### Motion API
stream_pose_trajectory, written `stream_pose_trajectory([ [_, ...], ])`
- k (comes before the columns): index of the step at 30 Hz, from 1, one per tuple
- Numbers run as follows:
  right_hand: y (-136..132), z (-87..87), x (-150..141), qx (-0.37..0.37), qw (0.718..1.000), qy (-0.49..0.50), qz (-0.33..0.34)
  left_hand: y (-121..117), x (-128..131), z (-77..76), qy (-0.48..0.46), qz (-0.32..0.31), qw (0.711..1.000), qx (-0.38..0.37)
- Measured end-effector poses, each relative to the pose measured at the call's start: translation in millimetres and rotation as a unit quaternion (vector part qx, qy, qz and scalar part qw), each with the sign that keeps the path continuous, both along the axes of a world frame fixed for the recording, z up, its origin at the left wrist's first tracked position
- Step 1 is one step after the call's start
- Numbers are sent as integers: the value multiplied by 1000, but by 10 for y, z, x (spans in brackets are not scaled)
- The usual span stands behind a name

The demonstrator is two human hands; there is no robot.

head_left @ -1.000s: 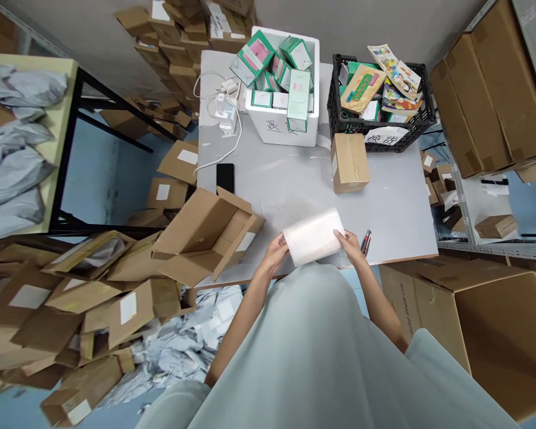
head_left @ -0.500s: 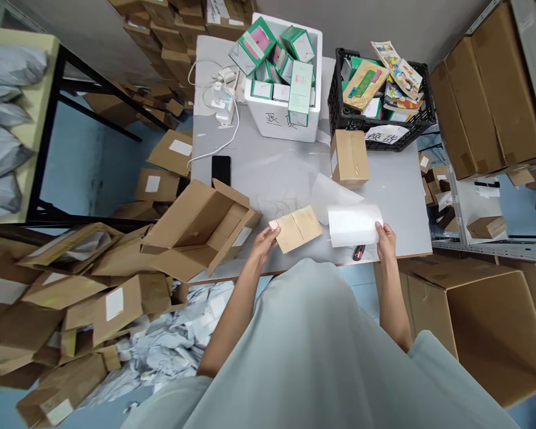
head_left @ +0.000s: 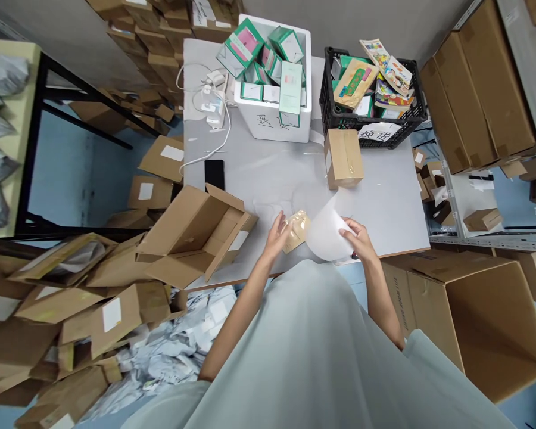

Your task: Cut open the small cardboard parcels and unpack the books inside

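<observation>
A tan paper packet (head_left: 297, 231), like a small envelope or booklet, lies near the table's front edge, with a glossy clear film over part of it. Beside its left edge is my left hand (head_left: 277, 236), fingers stretched out and apart; whether they touch the packet I cannot tell. My right hand (head_left: 360, 238) pinches the right side of a white translucent sheet (head_left: 329, 229), which curls upward next to the packet. Under the right hand, a small dark red-and-black tool is mostly hidden. Left of my left hand stands an open cardboard box (head_left: 192, 223).
At the table's back are a white foam box (head_left: 272, 128) of green cartons and a black crate (head_left: 328, 98) of booklets. A closed carton (head_left: 345, 158), a phone (head_left: 215, 174) and a power strip (head_left: 215, 110) share the tabletop. Cardboard boxes crowd the floor at left.
My left hand has let go of the tan packet, which now lies further right under clear film. My right hand has moved left with the white sheet, now curled up. The view has shifted slightly.
</observation>
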State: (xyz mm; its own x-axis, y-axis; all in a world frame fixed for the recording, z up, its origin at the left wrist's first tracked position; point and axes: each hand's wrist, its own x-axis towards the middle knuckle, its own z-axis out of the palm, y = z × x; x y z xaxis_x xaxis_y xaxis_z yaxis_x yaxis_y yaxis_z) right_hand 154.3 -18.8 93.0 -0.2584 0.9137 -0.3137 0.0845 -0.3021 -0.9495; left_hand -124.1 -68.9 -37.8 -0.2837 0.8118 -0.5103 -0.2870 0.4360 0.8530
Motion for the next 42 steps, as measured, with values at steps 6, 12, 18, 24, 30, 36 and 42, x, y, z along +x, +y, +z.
stream_pose_trajectory([
  [6,32,-47,-203,49,993,1,107,135,146,742,-122,-254,958,54],
  [12,143,-385,-202,109,985,-120,-63,85,295,974,-56,-135,989,-5],
  [18,53,-607,-116,-83,994,-62,-23,-3,102,1071,-110,-74,991,-28],
  [24,-199,-509,-402,-159,980,60,101,-109,52,947,62,-114,991,36],
  [30,-127,-319,-725,-67,987,73,123,-233,52,874,241,-121,958,95],
  [36,-44,-69,-1082,-33,992,49,110,-440,-164,1114,217,-134,953,161],
  [42,-104,67,-1638,6,994,26,104,-789,-550,1323,226,-164,938,206],
])
